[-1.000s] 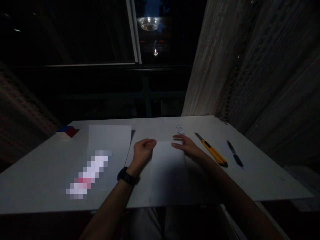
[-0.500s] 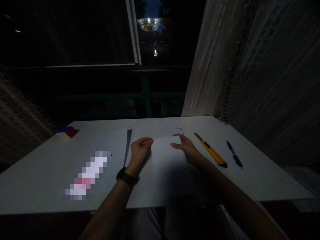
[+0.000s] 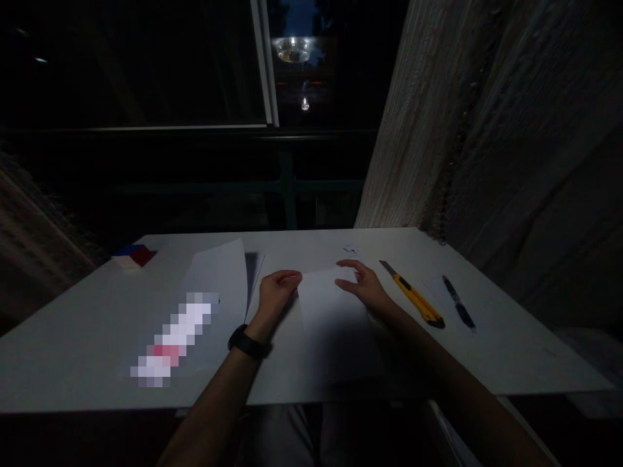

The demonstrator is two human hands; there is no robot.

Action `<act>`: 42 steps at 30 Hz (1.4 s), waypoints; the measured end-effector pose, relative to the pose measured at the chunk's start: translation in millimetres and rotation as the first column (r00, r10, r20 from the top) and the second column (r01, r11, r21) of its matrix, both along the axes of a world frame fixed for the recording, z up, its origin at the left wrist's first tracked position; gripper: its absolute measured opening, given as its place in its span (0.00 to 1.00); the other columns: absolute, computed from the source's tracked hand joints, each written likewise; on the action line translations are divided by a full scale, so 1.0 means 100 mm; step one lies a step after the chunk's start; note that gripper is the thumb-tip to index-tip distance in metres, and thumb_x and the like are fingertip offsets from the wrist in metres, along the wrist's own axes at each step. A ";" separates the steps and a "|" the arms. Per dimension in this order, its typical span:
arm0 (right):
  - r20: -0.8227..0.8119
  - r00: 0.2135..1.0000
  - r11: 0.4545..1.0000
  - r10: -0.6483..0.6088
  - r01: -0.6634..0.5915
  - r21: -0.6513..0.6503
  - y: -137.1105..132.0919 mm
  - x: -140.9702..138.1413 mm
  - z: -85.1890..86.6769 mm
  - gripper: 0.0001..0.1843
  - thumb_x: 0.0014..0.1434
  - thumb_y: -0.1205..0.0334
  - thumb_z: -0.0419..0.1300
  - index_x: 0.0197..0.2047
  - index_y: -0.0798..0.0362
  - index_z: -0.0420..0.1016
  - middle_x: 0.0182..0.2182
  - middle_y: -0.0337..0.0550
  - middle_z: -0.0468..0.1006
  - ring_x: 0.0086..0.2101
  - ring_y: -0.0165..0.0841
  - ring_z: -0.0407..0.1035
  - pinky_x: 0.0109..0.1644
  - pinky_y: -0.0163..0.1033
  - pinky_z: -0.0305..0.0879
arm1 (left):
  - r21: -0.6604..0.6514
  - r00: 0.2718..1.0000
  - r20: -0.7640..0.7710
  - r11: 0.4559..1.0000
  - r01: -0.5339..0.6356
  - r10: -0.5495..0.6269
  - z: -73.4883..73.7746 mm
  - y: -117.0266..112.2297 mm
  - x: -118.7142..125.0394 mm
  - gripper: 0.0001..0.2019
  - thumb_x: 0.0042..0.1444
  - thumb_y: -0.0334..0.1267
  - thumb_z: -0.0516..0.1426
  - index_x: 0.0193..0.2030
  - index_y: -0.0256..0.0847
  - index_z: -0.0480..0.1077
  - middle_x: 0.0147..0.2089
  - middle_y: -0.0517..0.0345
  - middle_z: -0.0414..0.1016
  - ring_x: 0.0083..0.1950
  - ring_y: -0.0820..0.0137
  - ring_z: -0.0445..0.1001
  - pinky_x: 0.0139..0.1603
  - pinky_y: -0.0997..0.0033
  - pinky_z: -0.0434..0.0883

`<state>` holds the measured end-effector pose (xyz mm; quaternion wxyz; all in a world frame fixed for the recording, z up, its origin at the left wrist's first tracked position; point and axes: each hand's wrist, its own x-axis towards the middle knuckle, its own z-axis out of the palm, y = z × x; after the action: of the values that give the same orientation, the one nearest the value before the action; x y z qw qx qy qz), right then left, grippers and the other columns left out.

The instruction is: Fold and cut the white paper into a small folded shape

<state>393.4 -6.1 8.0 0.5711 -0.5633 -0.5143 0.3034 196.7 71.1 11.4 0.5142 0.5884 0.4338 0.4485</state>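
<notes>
A white paper sheet [image 3: 325, 301] lies on the table in front of me, its lower part in shadow. At its upper left corner my left hand [image 3: 278, 295], with a dark watch on the wrist, pinches the edge between thumb and fingers. My right hand [image 3: 364, 288] is at the upper right corner, thumb and index finger apart, the thumb over the sheet. Just beyond the right fingers lie small white paper scraps [image 3: 351, 250]. A yellow utility knife [image 3: 416, 298] with its blade out rests to the right of that hand.
A dark pen [image 3: 458, 303] lies on a pale slip right of the knife. Left of my hands are larger paper sheets [image 3: 226, 279], one curling up, with a blurred-out patch over them. A coloured cube [image 3: 131, 256] sits at the far left of the white table [image 3: 73, 350]. Curtains [image 3: 396, 130] flank a dark window.
My right thumb and index finger have spread wider. The larger sheet on the left has curled up higher at its far edge. My left hand keeps its pinch; the view has shifted slightly.
</notes>
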 end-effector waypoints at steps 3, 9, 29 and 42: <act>0.055 0.998 0.999 -0.032 0.029 0.044 0.02 0.02 -0.02 0.19 0.42 0.58 0.65 0.40 0.51 0.72 0.40 0.43 0.74 0.40 0.36 0.66 0.46 0.44 0.59 | -0.035 0.999 0.041 0.999 0.029 -0.028 0.03 -0.03 0.01 0.14 0.37 0.40 0.64 0.31 0.34 0.75 0.25 0.55 0.75 0.26 0.73 0.71 0.28 0.75 0.68; -0.034 0.999 0.998 -0.011 0.009 -0.058 0.00 0.04 0.00 0.14 0.42 0.58 0.64 0.34 0.53 0.77 0.35 0.43 0.76 0.38 0.37 0.68 0.44 0.42 0.60 | -0.046 0.990 0.119 0.996 0.077 -0.071 0.04 -0.03 0.03 0.17 0.32 0.35 0.67 0.33 0.34 0.74 0.25 0.58 0.74 0.25 0.74 0.71 0.27 0.76 0.67; -0.124 0.991 0.990 0.044 -0.059 -0.127 -0.05 0.05 0.03 0.18 0.39 0.56 0.67 0.35 0.53 0.79 0.36 0.43 0.78 0.40 0.38 0.69 0.46 0.43 0.61 | 0.000 0.996 0.080 0.999 0.050 -0.050 0.00 0.00 0.03 0.18 0.31 0.34 0.67 0.33 0.35 0.75 0.25 0.57 0.73 0.25 0.74 0.70 0.25 0.77 0.66; -0.152 0.988 0.989 0.019 -0.041 -0.139 -0.04 0.06 0.03 0.18 0.36 0.56 0.68 0.34 0.53 0.79 0.36 0.44 0.78 0.39 0.38 0.70 0.45 0.43 0.62 | -0.009 0.994 0.097 0.998 0.061 -0.060 0.03 -0.04 0.03 0.17 0.32 0.36 0.67 0.33 0.35 0.76 0.26 0.56 0.74 0.26 0.73 0.71 0.27 0.75 0.68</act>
<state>399.2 -9.9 11.5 0.5620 -0.5702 -0.4555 0.3894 200.1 67.1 14.1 0.5515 0.5758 0.3933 0.4579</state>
